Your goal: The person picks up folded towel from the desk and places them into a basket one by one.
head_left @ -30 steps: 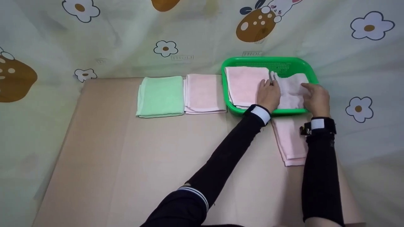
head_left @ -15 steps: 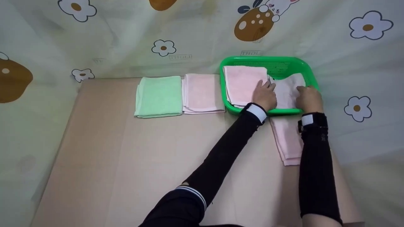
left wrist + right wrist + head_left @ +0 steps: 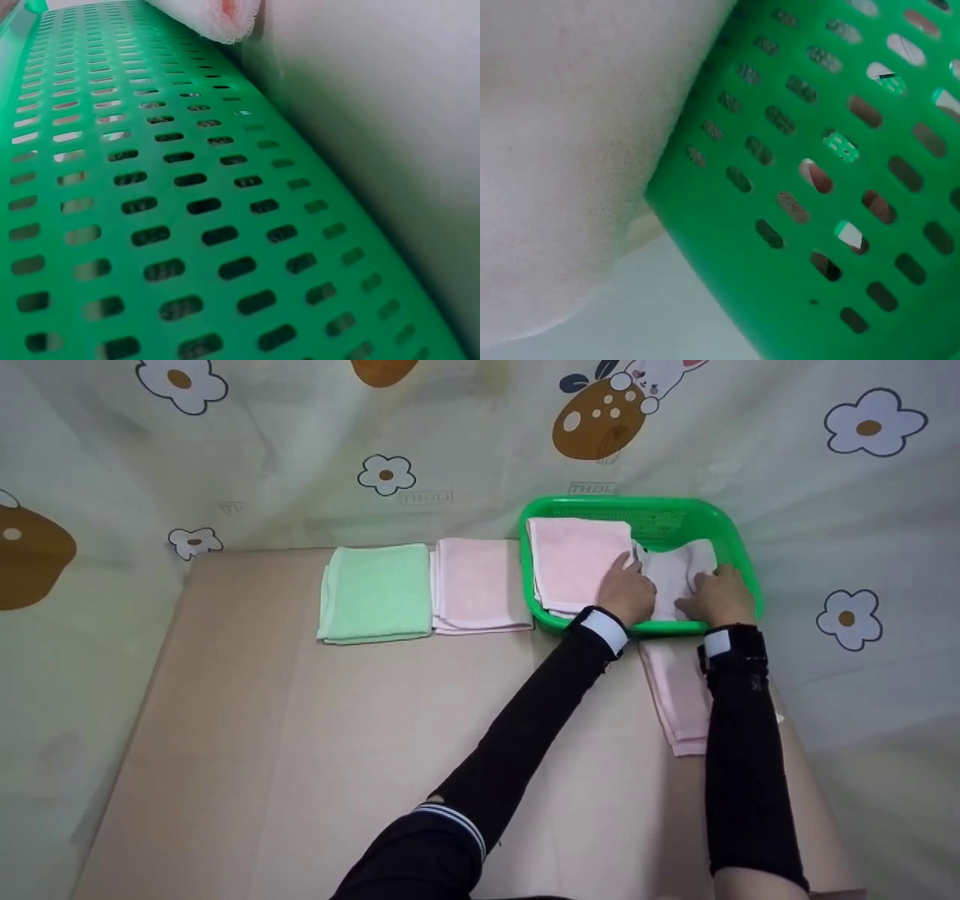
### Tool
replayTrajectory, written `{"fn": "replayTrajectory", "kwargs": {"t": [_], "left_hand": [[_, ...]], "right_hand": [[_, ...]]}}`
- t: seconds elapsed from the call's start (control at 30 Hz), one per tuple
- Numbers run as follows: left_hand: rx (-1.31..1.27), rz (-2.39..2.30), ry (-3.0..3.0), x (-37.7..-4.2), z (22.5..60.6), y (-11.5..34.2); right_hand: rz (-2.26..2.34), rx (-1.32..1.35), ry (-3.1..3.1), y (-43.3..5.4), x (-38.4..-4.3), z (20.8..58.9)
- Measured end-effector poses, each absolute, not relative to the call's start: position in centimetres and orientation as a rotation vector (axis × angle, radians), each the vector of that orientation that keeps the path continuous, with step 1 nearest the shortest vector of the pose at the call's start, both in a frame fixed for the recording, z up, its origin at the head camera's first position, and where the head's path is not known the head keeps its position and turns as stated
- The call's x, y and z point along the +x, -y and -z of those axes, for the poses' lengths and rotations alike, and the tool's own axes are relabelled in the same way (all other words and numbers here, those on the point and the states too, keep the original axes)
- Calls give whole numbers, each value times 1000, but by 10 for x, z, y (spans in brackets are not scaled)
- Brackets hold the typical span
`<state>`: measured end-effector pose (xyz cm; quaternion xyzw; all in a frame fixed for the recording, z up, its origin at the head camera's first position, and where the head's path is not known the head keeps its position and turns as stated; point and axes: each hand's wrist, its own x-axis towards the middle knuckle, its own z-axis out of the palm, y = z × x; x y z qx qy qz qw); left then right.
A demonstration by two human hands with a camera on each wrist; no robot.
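Working at the basket [image 3: 654,502] with both hands, head view. Left hand [image 3: 628,595]: index finger reaching out straight, fingers not gathered into a fist, laid at the border where the white cloth [image 3: 666,582] meets the inner pink cloth [image 3: 579,561]; no grip visible. Right hand [image 3: 723,598]: fingers bent over the white cloth's right part, thumb pointing left, a gap between thumb and index; whether it pinches the cloth cannot be told. White cloth lies inside the basket, right of the inner pink cloth, its right part raised and rumpled beside the right hand. Inner pink cloth lies folded and flat on the basket's left side. Wrist views give mainly slotted green basket wall; fingers not shown in either. On the table [image 3: 405,735], left of the basket: outer pink cloth [image 3: 486,585], folded, with green cloth [image 3: 381,594] against its left side. Near pink cloth [image 3: 681,694] lies just in front of the basket, partly covered by the right sleeve [image 3: 750,787].
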<state>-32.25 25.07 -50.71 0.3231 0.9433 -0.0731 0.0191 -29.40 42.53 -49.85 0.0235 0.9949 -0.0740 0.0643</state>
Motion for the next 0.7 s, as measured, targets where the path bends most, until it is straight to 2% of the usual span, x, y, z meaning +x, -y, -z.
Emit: {"fn": "replayTrajectory", "kwargs": {"t": [0.23, 0.7], "left_hand": [[944, 252, -2873, -322, 506, -251], [953, 195, -2871, -322, 508, -251]], "right_hand": [[226, -78, -3304, -427, -291, 503], [255, 50, -3060, -424, -290, 502]]}}
